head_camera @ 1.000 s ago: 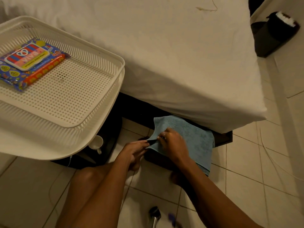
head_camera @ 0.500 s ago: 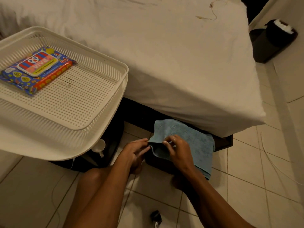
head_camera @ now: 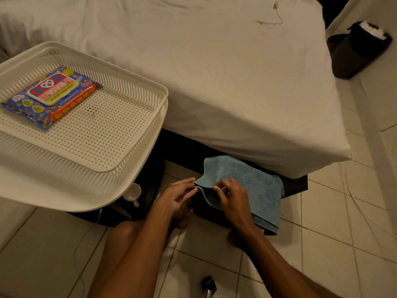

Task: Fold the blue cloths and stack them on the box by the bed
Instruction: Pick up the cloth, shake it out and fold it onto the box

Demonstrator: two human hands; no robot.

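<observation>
**Blue cloth held at its left corner on the box by the bed**

Head view: A blue cloth [head_camera: 253,181] lies spread over a dark box [head_camera: 294,186] that stands on the tiled floor [head_camera: 322,233], just beside the near edge of the bed [head_camera: 214,82]. The cloth is a pale teal-blue terry with a nubby pile and a stitched hem. Its left edge shows two layers, and its near right part hangs down over the front of the box.

The left hand [head_camera: 178,195] pinches the cloth's left corner between thumb and fingers. The right hand [head_camera: 233,197], fingers curled, grips the upper layer just to the right of that corner, its wrist lying across the cloth.

To the left stands a white perforated basket [head_camera: 129,87] with a colourful pack of wipes [head_camera: 51,95] lying in it.
</observation>
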